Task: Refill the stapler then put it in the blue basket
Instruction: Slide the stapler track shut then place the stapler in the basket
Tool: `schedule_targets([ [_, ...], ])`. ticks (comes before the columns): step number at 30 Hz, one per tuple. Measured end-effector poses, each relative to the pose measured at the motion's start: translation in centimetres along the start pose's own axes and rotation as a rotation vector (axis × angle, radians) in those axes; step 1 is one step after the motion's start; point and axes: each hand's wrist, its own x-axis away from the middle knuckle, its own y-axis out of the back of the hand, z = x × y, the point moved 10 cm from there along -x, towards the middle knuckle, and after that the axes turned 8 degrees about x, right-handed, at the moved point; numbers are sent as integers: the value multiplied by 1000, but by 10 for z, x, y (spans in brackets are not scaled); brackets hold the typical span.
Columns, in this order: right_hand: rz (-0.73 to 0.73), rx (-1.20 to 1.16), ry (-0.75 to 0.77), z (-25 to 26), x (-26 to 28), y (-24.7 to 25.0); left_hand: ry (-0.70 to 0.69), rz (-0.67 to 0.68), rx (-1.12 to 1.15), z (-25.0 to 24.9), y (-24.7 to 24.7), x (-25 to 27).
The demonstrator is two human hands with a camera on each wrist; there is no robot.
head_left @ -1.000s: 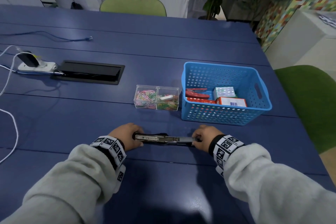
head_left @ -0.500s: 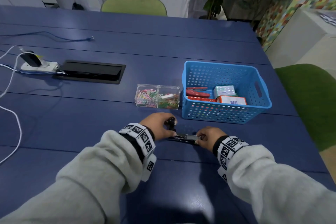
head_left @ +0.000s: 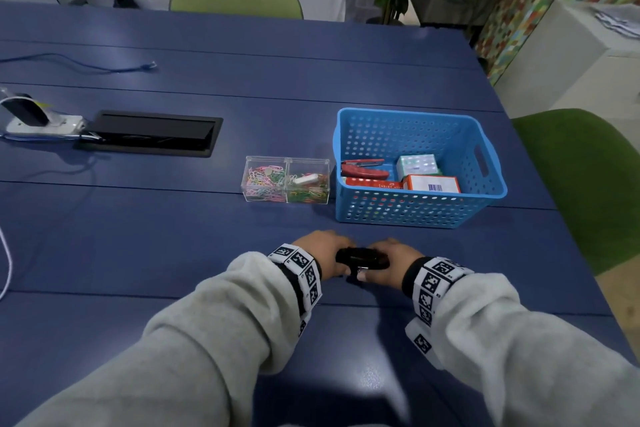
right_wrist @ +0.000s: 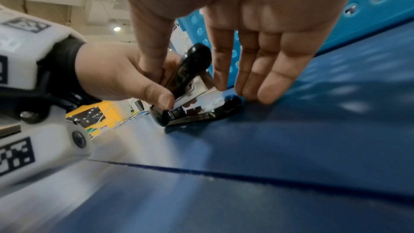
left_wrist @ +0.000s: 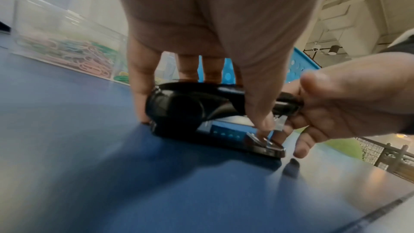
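The left hand (head_left: 323, 253) now wraps its fingers over the stapler's (head_left: 362, 258) black top, thumb at the near side, folding it down onto the base; a second ago the stapler lay opened flat between both hands. The right hand (head_left: 391, 262) pinches the front end with thumb and forefinger, its other fingers straight against the desk (head_left: 173, 253). The refill looks nearly finished. The blue basket (head_left: 491, 191) waits just beyond.

An office: long blue meeting table (head_left: 207, 73) with cable hatch (head_left: 149, 133).
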Motion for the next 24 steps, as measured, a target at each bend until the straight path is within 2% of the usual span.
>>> schedule_targets([
  [9,-29,-90,-50,-8,-4,-2,76,5,-181,18,-3,-3],
  [13,-20,-153,-52,-7,-1,-4,58,-11,-195,16,-3,1],
  [18,-16,-255,-66,-12,1,-5,36,-65,-78,10,6,8],
  [22,70,-613,-75,-9,4,-7,47,-83,29,8,12,14],
  [24,36,-620,-57,-7,5,2,65,-90,69,9,16,16],
])
